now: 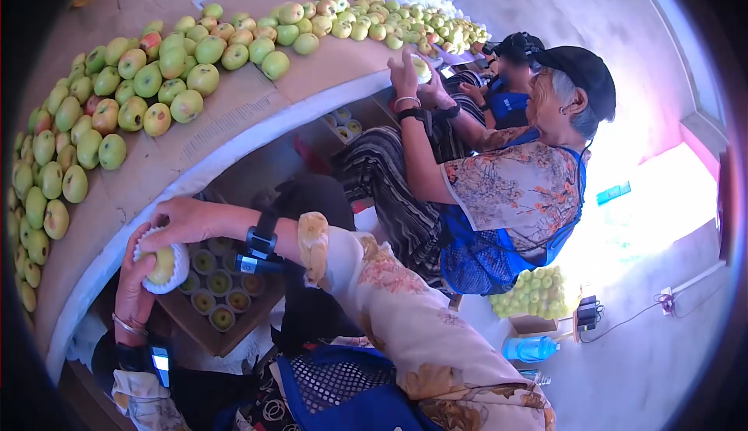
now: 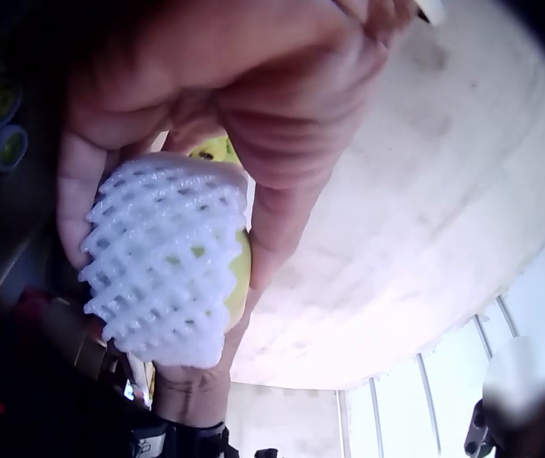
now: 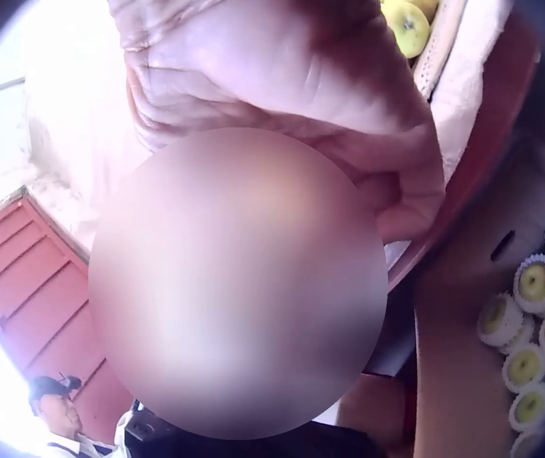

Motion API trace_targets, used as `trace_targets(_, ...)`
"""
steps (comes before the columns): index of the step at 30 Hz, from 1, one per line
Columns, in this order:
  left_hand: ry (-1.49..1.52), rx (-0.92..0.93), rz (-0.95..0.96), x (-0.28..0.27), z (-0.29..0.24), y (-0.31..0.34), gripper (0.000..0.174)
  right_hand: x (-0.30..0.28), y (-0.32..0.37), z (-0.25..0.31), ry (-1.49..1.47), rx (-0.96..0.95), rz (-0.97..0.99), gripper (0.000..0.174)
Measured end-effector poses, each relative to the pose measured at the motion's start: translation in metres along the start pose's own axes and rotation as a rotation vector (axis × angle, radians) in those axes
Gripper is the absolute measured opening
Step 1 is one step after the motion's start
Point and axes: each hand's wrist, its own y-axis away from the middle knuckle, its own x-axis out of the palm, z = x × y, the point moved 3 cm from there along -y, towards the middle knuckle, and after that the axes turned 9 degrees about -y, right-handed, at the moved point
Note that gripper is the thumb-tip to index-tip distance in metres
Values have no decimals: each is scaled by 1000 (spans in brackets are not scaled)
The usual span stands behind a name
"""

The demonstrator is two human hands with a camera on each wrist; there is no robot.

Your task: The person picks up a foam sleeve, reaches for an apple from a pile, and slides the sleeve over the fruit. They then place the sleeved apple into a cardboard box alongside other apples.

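A green apple (image 1: 162,264) in a white foam net is held between both hands in the head view. My left hand (image 1: 134,291) cups it from the lower left, and my right hand (image 1: 185,220) grips it from above. In the left wrist view the foam net (image 2: 167,262) covers most of the fruit, yellow-green skin showing along one side; the left hand (image 2: 225,86) curls round it, the other hand behind. The right hand (image 3: 292,76) fills the top of the right wrist view, where a blurred circle hides its fingertips and the held apple.
Loose apples (image 1: 171,65) cover the cardboard-topped table (image 1: 234,123). Below its edge stands a carton (image 1: 204,326) of netted apples (image 1: 220,281). A seated person (image 1: 514,181) in a cap works alongside. A blue bottle (image 1: 530,348) is at the lower right.
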Motion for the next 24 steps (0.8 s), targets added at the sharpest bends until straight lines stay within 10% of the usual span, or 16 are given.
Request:
trace_targets(4,275,-32,-191,-27,16,-8,52,-6,6,-17,-312,-102,-319,68)
trace_targets(9,301,57,-368,-29,20,-9,42,60,8,-38,-959,-231,-250,61)
trace_targets(17,34,25,-495,-17,15,-3,52,78,-2,-50,-1023,-220,-449,40)
trace_targets(24,-38,135,-600,-46,-29,28,69,104,-4,-62,-1229,225,-285,38)
